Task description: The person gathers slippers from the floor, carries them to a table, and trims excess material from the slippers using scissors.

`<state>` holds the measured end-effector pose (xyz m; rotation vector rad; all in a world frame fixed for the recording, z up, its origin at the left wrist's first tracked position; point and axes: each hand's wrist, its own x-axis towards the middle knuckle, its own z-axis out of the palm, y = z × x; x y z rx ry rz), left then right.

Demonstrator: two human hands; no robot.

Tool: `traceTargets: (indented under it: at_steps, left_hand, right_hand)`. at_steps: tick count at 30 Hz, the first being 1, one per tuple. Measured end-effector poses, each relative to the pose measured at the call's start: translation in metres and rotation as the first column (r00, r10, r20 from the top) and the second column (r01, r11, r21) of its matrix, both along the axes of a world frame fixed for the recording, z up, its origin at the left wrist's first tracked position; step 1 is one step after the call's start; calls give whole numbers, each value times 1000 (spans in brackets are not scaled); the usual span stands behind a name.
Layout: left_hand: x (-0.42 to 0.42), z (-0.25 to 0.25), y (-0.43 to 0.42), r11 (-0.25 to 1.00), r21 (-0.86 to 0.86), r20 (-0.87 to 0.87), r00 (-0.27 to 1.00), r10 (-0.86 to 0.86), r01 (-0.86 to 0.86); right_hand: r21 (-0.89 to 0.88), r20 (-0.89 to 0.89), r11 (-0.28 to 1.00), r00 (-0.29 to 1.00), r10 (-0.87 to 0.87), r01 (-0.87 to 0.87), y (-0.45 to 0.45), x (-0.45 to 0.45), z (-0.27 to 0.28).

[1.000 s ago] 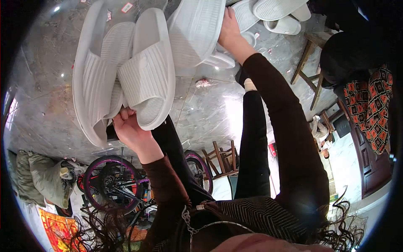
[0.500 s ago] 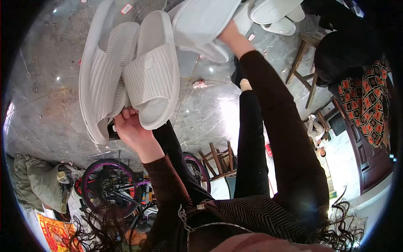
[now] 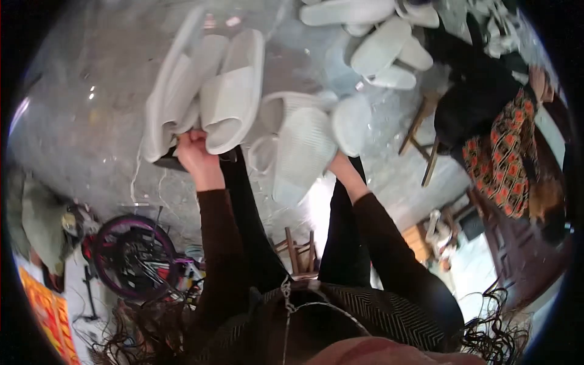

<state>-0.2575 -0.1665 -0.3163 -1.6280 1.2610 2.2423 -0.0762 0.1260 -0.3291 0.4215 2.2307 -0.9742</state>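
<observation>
My left hand point(image 3: 199, 161) is closed at the lower ends of a bunch of white slide slippers point(image 3: 228, 100), which fan upward from it; its fingertips are partly behind them. On the other side, my right hand point(image 3: 345, 169) grips a second bunch of pale slippers point(image 3: 304, 149). One of these shows its ribbed face and covers some of the right fingers. The two bunches hang side by side above the floor, a narrow gap between them. Motion blurs the slippers somewhat.
More white slippers point(image 3: 382, 48) lie on the grey floor point(image 3: 109, 79) at upper right. Beside a wooden stool point(image 3: 420, 140) is another person in dark clothes and a patterned garment point(image 3: 502, 155). A bicycle wheel point(image 3: 135, 257) stands at lower left, and wooden chair legs point(image 3: 298, 252) show behind my legs.
My right hand has come down and toward my body with its slippers, nearer the left bunch. The left bunch is a little higher and further right in view. More floor slippers show.
</observation>
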Motion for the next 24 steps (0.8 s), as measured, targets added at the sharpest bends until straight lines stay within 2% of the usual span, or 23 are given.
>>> traceTargets:
  at_steps: [2, 3, 4, 5, 6, 9, 10, 12, 13, 14, 16, 17, 19, 20, 21, 22, 23, 24]
  left_hand:
    - [6, 15, -19, 997, 34, -23, 998, 65, -64]
    - [5, 30, -25, 995, 19, -12, 995, 95, -94]
    - [3, 50, -30, 992, 6, -4, 992, 123, -123]
    - [0, 74, -35, 992, -8, -32, 991, 128, -129]
    - [-4, 98, -39, 991, -18, -60, 990, 129, -130]
    - [-9, 169, -57, 954, 37, -86, 950, 300, -298]
    - [-6, 190, -68, 931, 42, -83, 928, 364, -362]
    - [5, 234, -101, 903, 55, -144, 891, 430, -426]
    - [9, 262, -116, 871, 62, -122, 862, 492, -488]
    - [18, 285, -138, 841, 90, -140, 829, 542, -534]
    - [34, 334, -179, 776, 129, -164, 759, 631, -617]
    - [41, 362, -202, 760, 158, -166, 742, 650, -630]
    - [67, 372, -256, 726, 165, -297, 668, 682, -667]
    - [63, 419, -272, 642, 158, -227, 605, 763, -751]
    - [79, 418, -300, 580, 282, -290, 508, 811, -764]
    - [83, 432, -322, 529, 232, -323, 448, 833, -816]
    - [96, 435, -348, 483, 280, -359, 376, 854, -830]
    - [111, 429, -375, 432, 258, -389, 316, 865, -864]
  right_hand:
    - [25, 18, 999, 999, -26, 26, 5, -8, 47]
    - [-179, 34, 956, 973, -228, 231, 7, -22, 80]
    - [-196, 40, 923, 944, -329, 330, 13, -7, 84]
    - [-270, 195, 814, 857, -476, 514, 13, -12, 106]
    - [-315, 177, 829, 886, -428, 463, 13, -17, 120]
    - [-402, 270, 419, 543, -795, 814, 34, -4, 121]
    - [-446, 356, 435, 601, -715, 782, 48, 7, 115]
    - [-378, 327, 404, 529, -783, 833, 21, -49, 181]
    - [-458, 314, 361, 528, -789, 812, 15, -61, 202]
    - [-383, 424, 265, 423, -801, 885, 13, -75, 213]
    - [-470, 434, 293, 507, -744, 833, -2, -107, 272]
    - [-487, 462, 255, 494, -736, 836, 11, -106, 263]
    - [-447, 440, 219, 427, -790, 867, 35, -112, 253]
    - [-400, 419, 167, 342, -841, 901, 16, -129, 291]
    - [-458, 390, 230, 427, -816, 859, 23, -134, 296]
    - [-539, 330, 319, 544, -772, 780, 31, -138, 295]
    - [-495, 313, 282, 471, -824, 822, 14, -155, 317]
    - [-453, 289, 241, 397, -871, 858, -4, -173, 340]
